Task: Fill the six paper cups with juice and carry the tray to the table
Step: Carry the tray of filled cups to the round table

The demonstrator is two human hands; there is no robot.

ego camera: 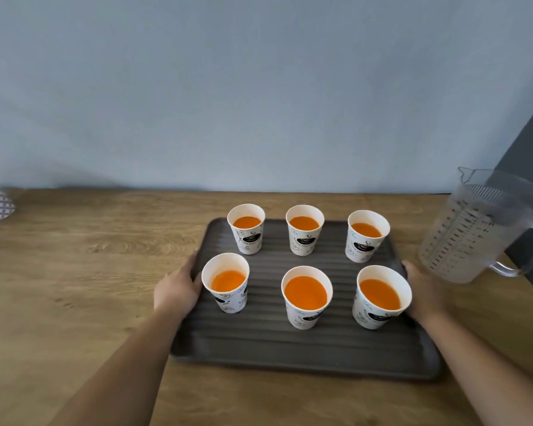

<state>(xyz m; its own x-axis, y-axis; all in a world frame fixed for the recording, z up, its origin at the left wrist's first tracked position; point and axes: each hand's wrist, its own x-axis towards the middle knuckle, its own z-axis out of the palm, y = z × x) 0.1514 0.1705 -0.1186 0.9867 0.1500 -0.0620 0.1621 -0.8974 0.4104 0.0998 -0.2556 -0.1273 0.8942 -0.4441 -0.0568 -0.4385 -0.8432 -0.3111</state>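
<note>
Dark ribbed tray (305, 348) lies on the wooden bench (74, 272) by the wall, carrying six printed paper cups (306, 295) in two rows of three, each holding orange juice (305, 292). Left hand (176, 292) and right hand (425, 292) clasp the tray's side rims, fingers curled around the edges. A clear, emptied jug (471, 229) stands just right of the tray, near the right hand.

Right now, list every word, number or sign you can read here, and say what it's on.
Paper cups: curved black script under a steaming-cup logo, too blurred to quote.
Measuring jug: printed columns of scale marks and figures, too small to read.
Tray, left hand, right hand, wooden counter: no text.
</note>
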